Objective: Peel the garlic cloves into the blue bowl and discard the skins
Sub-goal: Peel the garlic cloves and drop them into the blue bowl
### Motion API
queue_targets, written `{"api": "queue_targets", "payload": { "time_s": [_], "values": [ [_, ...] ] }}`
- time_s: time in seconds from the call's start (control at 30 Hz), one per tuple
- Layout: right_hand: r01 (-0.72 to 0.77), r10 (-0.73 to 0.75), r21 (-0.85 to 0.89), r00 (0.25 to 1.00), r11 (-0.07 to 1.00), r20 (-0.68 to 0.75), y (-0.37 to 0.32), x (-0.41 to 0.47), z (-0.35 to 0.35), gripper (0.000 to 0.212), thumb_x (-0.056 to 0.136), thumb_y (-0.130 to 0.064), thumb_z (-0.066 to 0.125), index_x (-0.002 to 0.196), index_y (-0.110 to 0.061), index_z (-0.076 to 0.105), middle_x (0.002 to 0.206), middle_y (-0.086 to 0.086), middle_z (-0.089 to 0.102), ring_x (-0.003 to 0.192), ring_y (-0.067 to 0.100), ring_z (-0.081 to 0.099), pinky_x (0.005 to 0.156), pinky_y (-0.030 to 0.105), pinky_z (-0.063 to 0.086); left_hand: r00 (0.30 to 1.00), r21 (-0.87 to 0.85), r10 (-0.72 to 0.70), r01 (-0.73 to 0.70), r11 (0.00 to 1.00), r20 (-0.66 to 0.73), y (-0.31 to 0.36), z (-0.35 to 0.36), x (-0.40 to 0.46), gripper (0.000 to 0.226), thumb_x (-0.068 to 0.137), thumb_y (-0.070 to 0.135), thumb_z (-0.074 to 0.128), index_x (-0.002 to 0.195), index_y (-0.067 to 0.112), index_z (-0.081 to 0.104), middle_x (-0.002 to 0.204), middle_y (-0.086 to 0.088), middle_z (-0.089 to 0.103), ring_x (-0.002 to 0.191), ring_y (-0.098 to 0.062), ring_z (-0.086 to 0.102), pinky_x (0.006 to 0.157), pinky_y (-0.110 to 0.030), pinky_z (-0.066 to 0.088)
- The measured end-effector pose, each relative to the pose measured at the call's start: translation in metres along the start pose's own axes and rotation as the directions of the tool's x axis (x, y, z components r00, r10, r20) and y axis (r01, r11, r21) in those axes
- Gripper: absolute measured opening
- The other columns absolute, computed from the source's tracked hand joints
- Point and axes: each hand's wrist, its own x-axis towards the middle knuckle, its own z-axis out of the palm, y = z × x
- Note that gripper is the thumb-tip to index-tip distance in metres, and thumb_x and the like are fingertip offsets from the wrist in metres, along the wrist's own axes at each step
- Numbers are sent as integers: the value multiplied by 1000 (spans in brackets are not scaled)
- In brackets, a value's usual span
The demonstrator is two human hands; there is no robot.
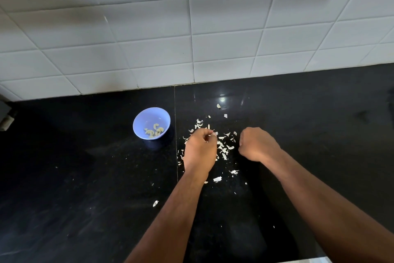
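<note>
Peeled cloves (154, 131) already lie in the blue bowl (140, 122) at ten o'clock. Your left hand (200, 147) pinches a skin bit; your right hand (257, 145) is curled, its contents hidden. Skins (223, 149) still litter the surface (85, 177).

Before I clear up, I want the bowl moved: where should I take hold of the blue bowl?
Grip the blue bowl at its rim on the near right side, coming from above: it stands upright and open, and the peeled cloves lie low inside, so the rim is free. The left hand is nearest.
</note>
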Motion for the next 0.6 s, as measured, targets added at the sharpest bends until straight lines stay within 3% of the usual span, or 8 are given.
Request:
{"api": "queue_targets", "payload": {
  "time_s": [0.1,0.17,0.23,0.3,0.37,0.5,0.6],
  "values": [
    [13,-11,103,1000,995,-17,1,2,7,12,87,-13,65,87,-21,73,84,1,73,80,24,72,76,36,61,997,-91,-54,59,994,51,1,0,-1,10,102,35,63,104,30,71,87,12,71,67,-5,59,63,-28,51],
    [65,-53,382,998,922,-44,2,0,8,14,92,-14,68,84,-23,76,74,0,73,71,16,70,68,34,57,980,-178,-138,163,970,143,1,0,0,13,103,33,64,103,24,73,87,7,71,63,-8,54,52,-25,42],
    [97,-83,704,995,704,-53,-2,-8,10,15,95,-11,71,86,-20,79,76,4,76,67,11,64,62,29,54,941,-293,-212,287,912,263,2,-3,0,15,103,30,67,105,17,74,90,3,72,59,-8,53,45,-22,33],
    [94,-111,882,993,461,-48,-7,-15,11,11,97,-8,70,96,-12,81,80,7,74,70,9,62,59,22,50,906,-401,-232,372,837,354,5,-7,-1,14,102,27,71,105,13,74,91,0,73,57,-7,52,44,-21,30],
    [64,-124,956,992,287,-29,-12,-19,13,13,100,-10,68,106,-6,79,84,7,73,71,9,62,60,21,48,884,-481,-244,428,765,399,7,-10,-1,11,99,24,75,102,13,74,88,-1,73,58,-7,52,43,-20,30],
    [-12,-110,999,994,47,17,-18,-22,18,16,102,-10,64,108,-2,77,82,6,73,69,9,63,61,22,51,853,-560,-274,503,658,444,12,-13,0,12,96,24,77,96,13,75,81,1,70,56,-6,51,40,-18,29],
    [-31,-121,999,992,-30,27,-24,-25,20,16,101,-10,64,107,-3,77,82,5,72,68,9,62,61,21,52,853,-580,-278,508,637,442,14,-15,-1,12,96,22,76,94,11,74,80,-1,69,54,-5,51,39,-18,29]
  ]
}}
